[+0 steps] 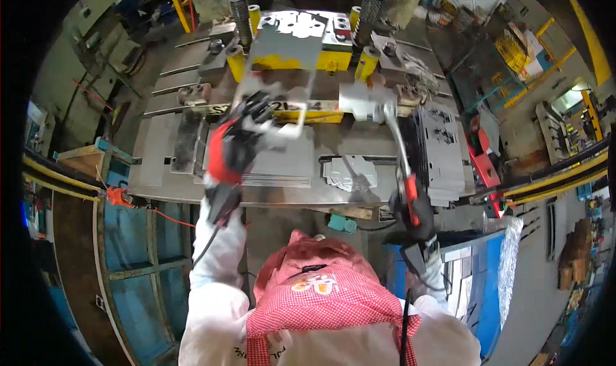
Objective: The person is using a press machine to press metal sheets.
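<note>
My left hand (231, 144), in a black and red glove, is closed at the near left edge of a thin metal sheet with cut-outs (282, 51). Motion blurs the fingers and the sheet's near end. The sheet slants away over the yellow-sided press die (330, 59). My right hand (420, 215), gloved in black, grips the red handle of a long metal hand tool (402, 144). At the tool's far end is a small flat metal plate (359, 102), also blurred; whether the tool clamps it I cannot tell.
Flat sheets (276, 164) lie on the press table's near side. A small stack of cut plates (350, 173) sits right of them. A taller stack of dark sheets (443, 151) stands at the right. A blue bin (481, 270) is below right. Coil-spring posts (370, 16) flank the die.
</note>
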A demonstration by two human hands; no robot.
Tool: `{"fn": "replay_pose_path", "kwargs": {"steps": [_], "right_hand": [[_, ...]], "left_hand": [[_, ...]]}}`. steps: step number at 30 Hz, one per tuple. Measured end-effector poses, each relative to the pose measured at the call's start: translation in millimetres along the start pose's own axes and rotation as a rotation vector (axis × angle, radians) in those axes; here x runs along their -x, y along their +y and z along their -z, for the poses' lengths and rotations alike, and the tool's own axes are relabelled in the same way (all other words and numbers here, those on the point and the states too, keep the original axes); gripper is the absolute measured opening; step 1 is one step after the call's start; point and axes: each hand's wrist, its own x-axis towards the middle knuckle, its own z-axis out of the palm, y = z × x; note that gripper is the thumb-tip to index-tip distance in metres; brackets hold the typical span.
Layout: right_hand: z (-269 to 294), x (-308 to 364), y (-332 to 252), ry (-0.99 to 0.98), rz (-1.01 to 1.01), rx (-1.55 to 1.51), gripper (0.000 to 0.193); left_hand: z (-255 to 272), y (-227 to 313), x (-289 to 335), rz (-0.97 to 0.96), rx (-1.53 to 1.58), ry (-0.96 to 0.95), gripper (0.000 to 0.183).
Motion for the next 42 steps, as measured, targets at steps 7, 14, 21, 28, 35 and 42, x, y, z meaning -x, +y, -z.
{"fn": "replay_pose_path", "kwargs": {"steps": [7, 14, 21, 28, 35, 42], "right_hand": [[9.3, 58.4, 46.3, 0.152, -0.419, 0.118, 0.059], [10.1, 54.5, 46.6, 0.19, -0.389, 0.097, 0.054], [-12.8, 16.8, 26.8, 0.019, -0.347, 0.088, 0.06], [-40.8, -61.4, 38.1, -0.215, -0.23, 0.259, 0.061], [-51.0, -61.4, 45.1, -0.26, -0.337, 0.211, 0.062], [-62.3, 0.4, 29.4, -0.162, -0.36, 0.259, 0.067]], "left_hand": [[126.6, -6.9, 186.7, 0.283, 0.859, 0.468, 0.052], [285.5, 2.2, 297.3, 0.449, 0.312, 0.933, 0.046], [424.2, -13.7, 253.8, 0.553, -0.044, 0.995, 0.042], [277.3, -83.2, 225.3, 0.678, 0.245, 0.645, 0.04], [20.5, -54.9, 196.1, 0.843, 0.598, -0.105, 0.045], [-78.7, -29.3, 141.1, 0.527, 0.993, 0.244, 0.041]]}}
